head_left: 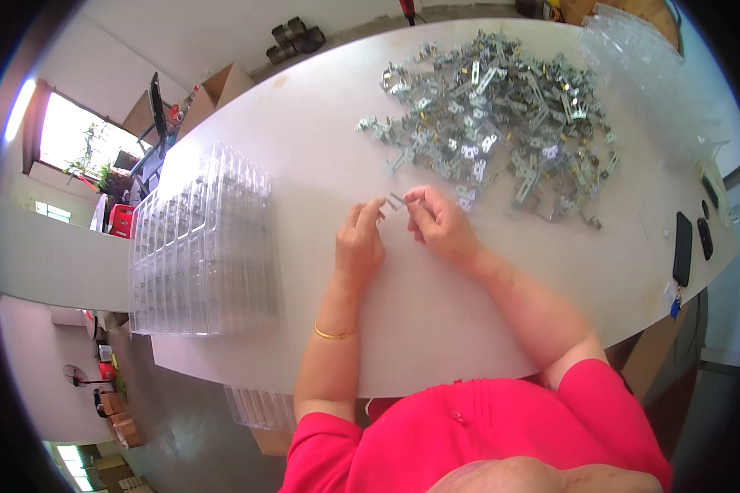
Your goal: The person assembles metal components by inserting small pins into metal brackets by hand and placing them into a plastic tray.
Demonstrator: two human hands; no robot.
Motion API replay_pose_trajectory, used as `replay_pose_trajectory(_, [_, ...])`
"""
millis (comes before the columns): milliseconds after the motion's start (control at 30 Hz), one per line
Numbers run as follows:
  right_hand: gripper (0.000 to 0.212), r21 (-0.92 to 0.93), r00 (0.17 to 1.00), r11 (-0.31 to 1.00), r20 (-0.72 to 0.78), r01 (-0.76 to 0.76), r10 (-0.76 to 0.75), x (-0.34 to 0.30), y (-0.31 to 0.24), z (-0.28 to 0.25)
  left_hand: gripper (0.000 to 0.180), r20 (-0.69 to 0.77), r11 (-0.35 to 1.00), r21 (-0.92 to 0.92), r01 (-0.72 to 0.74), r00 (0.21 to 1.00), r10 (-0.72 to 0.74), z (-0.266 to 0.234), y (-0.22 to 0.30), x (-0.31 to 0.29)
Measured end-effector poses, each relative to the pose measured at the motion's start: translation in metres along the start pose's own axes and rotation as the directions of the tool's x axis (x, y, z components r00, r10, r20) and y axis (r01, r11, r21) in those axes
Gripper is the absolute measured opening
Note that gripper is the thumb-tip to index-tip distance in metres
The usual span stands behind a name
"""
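Note:
A small metal part (pixel 395 201) is held up between my two hands, over the near side of the big pile of small metal brackets (pixel 501 107). My left hand (pixel 360 238) has its fingertips at the part's left end, thumb and fingers drawn together. From the other side my right hand (pixel 440 222) pinches it between thumb and fingers. The part's exact shape is too small to make out. Left of my hands stands a stack of clear plastic trays (pixel 205 255), with metal parts showing in their compartments.
The large white table (pixel 312 140) has a curved far edge. Clear plastic trays (pixel 649 90) are heaped at its far right. A black phone (pixel 682 249) and smaller dark items lie near the right edge. Below the table's near left edge sit more clear trays (pixel 259 407).

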State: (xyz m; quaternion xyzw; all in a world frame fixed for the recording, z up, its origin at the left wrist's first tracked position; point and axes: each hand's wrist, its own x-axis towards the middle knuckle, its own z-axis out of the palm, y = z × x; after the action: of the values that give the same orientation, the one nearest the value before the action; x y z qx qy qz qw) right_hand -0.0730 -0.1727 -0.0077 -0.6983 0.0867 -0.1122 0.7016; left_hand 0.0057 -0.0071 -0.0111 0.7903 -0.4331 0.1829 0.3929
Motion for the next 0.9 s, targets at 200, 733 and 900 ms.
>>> replay_pose_trajectory(200, [0.024,0.053,0.989,0.995,0.121,-0.089,0.082,0.001,0.009,-0.006,0.041,0.073,1.0,0.004,0.006,0.997,-0.006,0.002,0.005,-0.004])
replay_pose_trajectory(733, [0.018,0.323,0.993,0.941,0.088,-0.1,0.076,0.013,0.015,-0.016,0.037,0.148,0.995,-0.097,-0.018,0.988,0.033,0.007,0.013,-0.005])
replay_pose_trajectory(900, [0.014,0.356,0.995,0.93,-0.006,0.091,-0.095,0.008,0.024,-0.012,0.03,0.132,0.969,-0.221,0.108,0.988,-0.08,0.008,0.01,-0.007])
